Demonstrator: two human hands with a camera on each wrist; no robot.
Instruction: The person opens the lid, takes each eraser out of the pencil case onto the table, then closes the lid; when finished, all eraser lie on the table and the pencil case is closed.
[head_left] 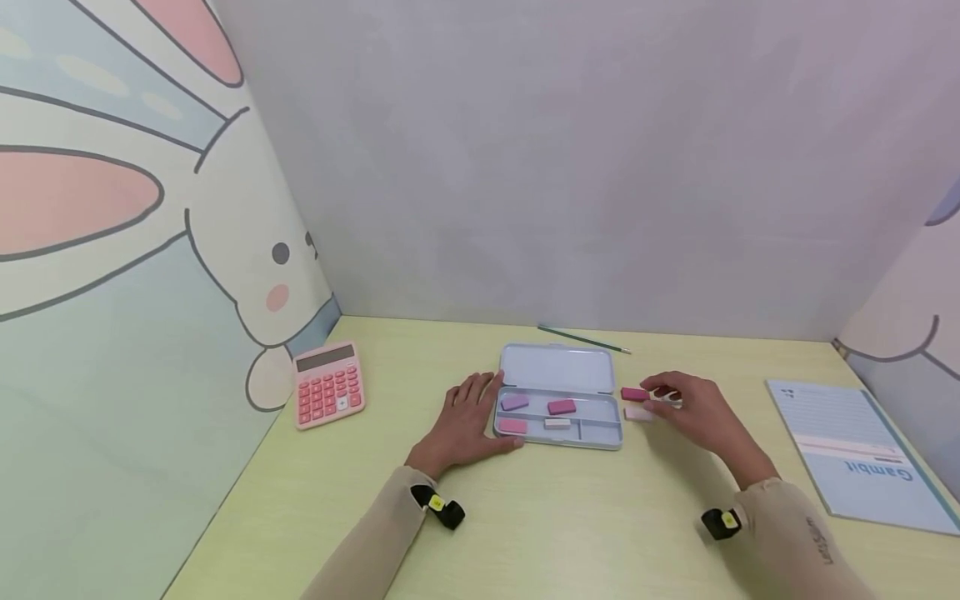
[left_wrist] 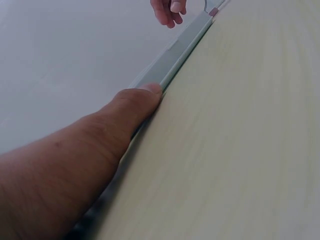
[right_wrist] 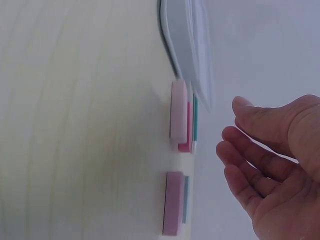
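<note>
**Left hand (head_left: 467,421) touches open case (head_left: 600,433)**

Its fingers lie spread. The right hand (head_left: 693,410), loosely curved and gripping nothing, has a magenta eraser (head_left: 633,394) and a pale pink eraser (head_left: 637,414) near its fingertips.

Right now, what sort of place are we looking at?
Probably a study desk, possibly a child's: a pink calculator, a "Gambit" notebook and an open compartment case lie on the pale tabletop, with a cartoon rabbit on the side wall.
</note>
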